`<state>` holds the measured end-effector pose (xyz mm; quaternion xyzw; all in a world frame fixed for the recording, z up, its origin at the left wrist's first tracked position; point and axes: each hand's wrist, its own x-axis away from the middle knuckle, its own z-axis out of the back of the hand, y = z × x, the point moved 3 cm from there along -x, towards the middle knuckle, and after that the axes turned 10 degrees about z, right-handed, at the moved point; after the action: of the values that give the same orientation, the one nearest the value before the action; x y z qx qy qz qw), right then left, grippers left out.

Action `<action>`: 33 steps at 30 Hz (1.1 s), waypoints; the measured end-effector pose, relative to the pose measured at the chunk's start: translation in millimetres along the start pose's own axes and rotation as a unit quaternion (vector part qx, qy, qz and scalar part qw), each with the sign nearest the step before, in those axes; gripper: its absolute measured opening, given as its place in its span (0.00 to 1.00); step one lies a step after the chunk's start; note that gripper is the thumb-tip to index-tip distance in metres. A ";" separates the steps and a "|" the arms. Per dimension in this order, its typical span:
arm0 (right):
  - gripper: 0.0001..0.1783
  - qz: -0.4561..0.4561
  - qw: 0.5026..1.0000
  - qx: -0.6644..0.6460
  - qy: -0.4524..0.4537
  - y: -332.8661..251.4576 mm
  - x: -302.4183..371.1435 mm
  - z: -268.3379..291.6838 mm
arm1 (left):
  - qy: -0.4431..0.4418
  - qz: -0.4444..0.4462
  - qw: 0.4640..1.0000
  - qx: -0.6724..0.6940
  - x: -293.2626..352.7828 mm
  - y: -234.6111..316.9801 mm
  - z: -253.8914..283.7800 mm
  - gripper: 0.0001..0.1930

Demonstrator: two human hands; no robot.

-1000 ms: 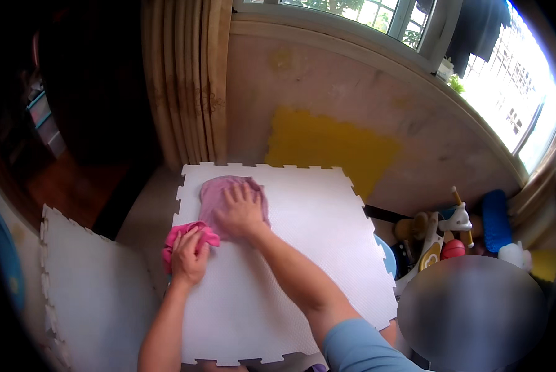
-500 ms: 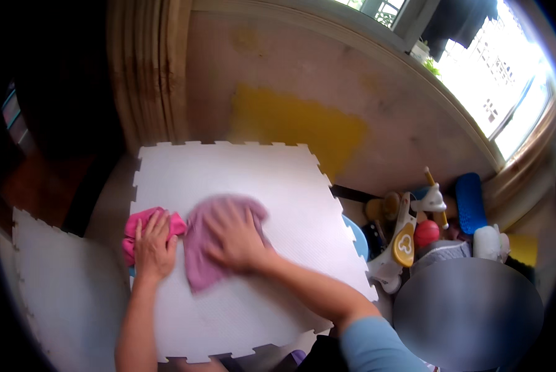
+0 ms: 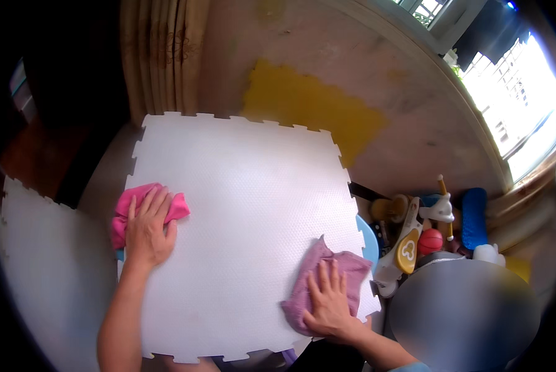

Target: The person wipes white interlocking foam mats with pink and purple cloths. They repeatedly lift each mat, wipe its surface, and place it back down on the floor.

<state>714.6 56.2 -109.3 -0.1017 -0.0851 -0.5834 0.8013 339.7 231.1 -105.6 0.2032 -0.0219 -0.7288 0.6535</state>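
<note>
A white foam mat tile (image 3: 234,186) with notched edges lies flat before me. At its left edge, my left hand (image 3: 149,230) rests with fingers stretched over a bright pink cloth (image 3: 177,208), pressing it against the tile. My right hand (image 3: 331,304) lies flat, fingers spread, on a mauve cloth (image 3: 351,273) near the tile's lower right corner. The mauve cloth is spread out, with one corner poking up beyond my fingertips. Both hands press on the cloths rather than wrap round them.
Something light blue (image 3: 368,242) shows under the tile's right edge. Toys, among them a small red ball (image 3: 430,241), crowd the right side beside a round grey surface (image 3: 464,316). Another white tile (image 3: 48,273) stands at left. A wall with a yellow patch (image 3: 309,105) rises behind.
My right hand has slid the mauve cloth from the tile's middle toward its lower right corner. The left hand stays on the pink cloth at the left edge. The view has shifted somewhat.
</note>
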 end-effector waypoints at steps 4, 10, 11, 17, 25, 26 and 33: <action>0.46 0.105 0.985 0.000 0.136 -33.6 -138.6 45.0 | -0.008 -0.005 1.000 0.007 -4.4 3.5 -1.0 0.27; 0.41 0.201 0.974 -0.008 0.109 -138.1 -165.6 48.8 | -0.016 0.002 1.000 0.007 -4.1 -10.9 -5.9 0.25; 0.41 0.268 0.959 -0.027 0.082 -155.7 -133.5 36.7 | -0.011 -0.005 1.000 0.014 -6.0 -10.2 -8.1 0.25; 0.37 0.170 0.978 -0.008 0.118 -74.3 1.6 1.8 | -0.013 -0.010 1.000 0.024 4.3 -17.0 -3.8 0.23; 0.28 -0.058 0.936 -0.151 0.312 24.0 33.8 -16.7 | 0.071 -0.100 0.975 0.185 82.5 144.3 -53.1 0.15; 0.27 -0.060 0.911 -0.226 0.339 28.5 36.1 -16.6 | 0.015 -0.142 0.960 0.242 104.4 180.9 -54.6 0.20; 0.33 0.017 0.825 -0.498 0.265 -10.6 19.7 -22.2 | 0.035 -0.148 0.939 0.309 193.2 202.0 47.0 0.30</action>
<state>711.0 29.2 -125.0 -0.3299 0.4346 -0.5370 0.6434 502.8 5.1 -54.0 0.4214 -0.1932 -0.7671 0.4436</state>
